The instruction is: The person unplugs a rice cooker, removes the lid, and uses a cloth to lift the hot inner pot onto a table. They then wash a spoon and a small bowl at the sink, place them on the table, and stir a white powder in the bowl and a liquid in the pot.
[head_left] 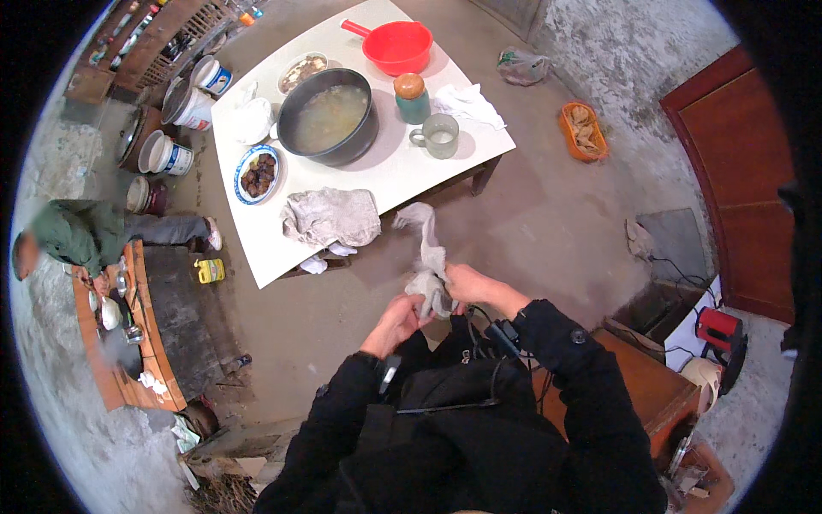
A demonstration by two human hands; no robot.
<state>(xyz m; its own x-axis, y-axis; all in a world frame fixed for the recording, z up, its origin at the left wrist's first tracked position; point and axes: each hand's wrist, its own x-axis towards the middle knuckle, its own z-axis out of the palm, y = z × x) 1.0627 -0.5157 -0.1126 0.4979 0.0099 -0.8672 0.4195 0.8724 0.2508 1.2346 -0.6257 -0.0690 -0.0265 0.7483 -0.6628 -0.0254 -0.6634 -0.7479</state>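
Observation:
My left hand and my right hand hold a greyish cloth in front of my body, beyond the table's near edge. The cloth is bunched between the hands, and one end sticks out away from me. Another grey-beige cloth lies folded on the near corner of the white table. Farther back on it stand a dark pot of cloudy soup, a patterned bowl of brown food pieces, a glass mug, a green jar and a red plastic dipper.
At the left, a person in a green jacket is at a stove counter. A yellow bottle and several buckets stand on the floor. An orange basket lies at the right, and a brown wooden cabinet is beside me.

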